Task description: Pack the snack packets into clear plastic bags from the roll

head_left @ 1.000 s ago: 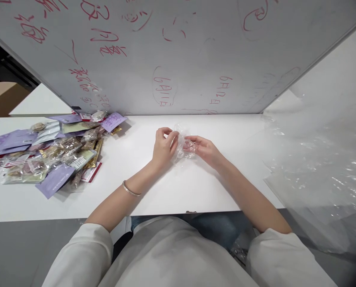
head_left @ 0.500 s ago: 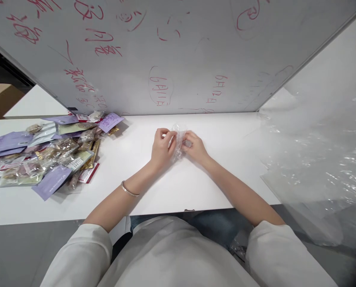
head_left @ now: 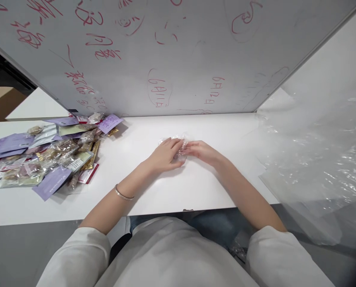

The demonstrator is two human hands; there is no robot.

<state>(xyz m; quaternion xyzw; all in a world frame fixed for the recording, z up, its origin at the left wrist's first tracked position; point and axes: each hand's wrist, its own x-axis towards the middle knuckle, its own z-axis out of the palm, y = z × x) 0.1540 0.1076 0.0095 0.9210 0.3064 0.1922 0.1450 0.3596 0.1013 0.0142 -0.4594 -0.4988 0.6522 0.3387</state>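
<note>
A small crumpled piece of clear plastic wrap (head_left: 182,138) lies on the white table (head_left: 192,187), mostly hidden beneath my hands. My left hand (head_left: 167,154) rests palm down over it, fingers stretched toward the right and thumb apart. From the other side my right hand (head_left: 203,151) touches the plastic, its fingers extended and close to my left fingertips. Whether anything is inside the plastic I cannot tell.
To the left spreads a pile of small packets, with purple pouches (head_left: 52,181) and clear bags (head_left: 67,145). A whiteboard (head_left: 184,56) with red writing stands along the back. Large clear plastic sheeting (head_left: 318,159) hangs at the right over the table's end.
My left hand has gone from pinching the plastic upright to lying flat over it. My right hand has moved slightly right and lower, its fingers straightening. The plastic is now pressed down lower.
</note>
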